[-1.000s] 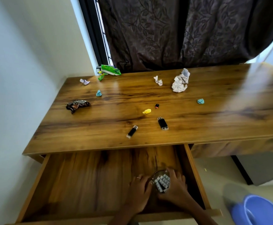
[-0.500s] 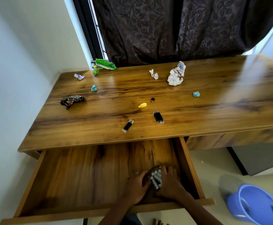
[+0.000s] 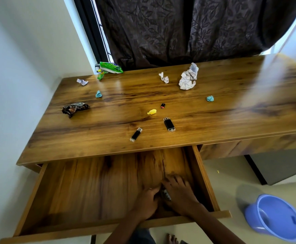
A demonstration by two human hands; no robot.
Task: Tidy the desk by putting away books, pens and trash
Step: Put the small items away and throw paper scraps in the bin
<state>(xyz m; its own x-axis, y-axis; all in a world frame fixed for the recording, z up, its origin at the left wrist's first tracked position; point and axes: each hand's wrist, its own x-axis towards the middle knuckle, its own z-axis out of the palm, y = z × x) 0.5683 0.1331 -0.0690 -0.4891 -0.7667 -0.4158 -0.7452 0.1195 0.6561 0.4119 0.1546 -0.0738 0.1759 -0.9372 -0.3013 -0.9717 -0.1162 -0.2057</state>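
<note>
Both my hands reach into the open desk drawer (image 3: 206, 180) at its right front corner. A bundle of silver blister packs (image 3: 166, 196) lies between them, mostly hidden. My left hand (image 3: 146, 202) curls its fingers against the bundle's left side. My right hand (image 3: 179, 191) lies over the bundle with its fingers spread forward. On the desk top (image 3: 231, 120) lie a large crumpled white paper (image 3: 187, 80), a smaller one (image 3: 164, 78), a green wrapper (image 3: 111, 67), a dark wrapper (image 3: 75, 109) and a yellow scrap (image 3: 151, 112).
Two black USB sticks (image 3: 169, 124) (image 3: 136, 134) and a tiny black-and-red one (image 3: 162, 105) lie near the desk's front. Teal scraps (image 3: 98, 94) (image 3: 210, 98) and a small white scrap (image 3: 82, 82) are scattered about. A blue bin (image 3: 273, 215) stands on the floor at right.
The blister packs were plainly visible between my hands; they have gone lower and nearer the drawer's front, and my hands now cover most of them.
</note>
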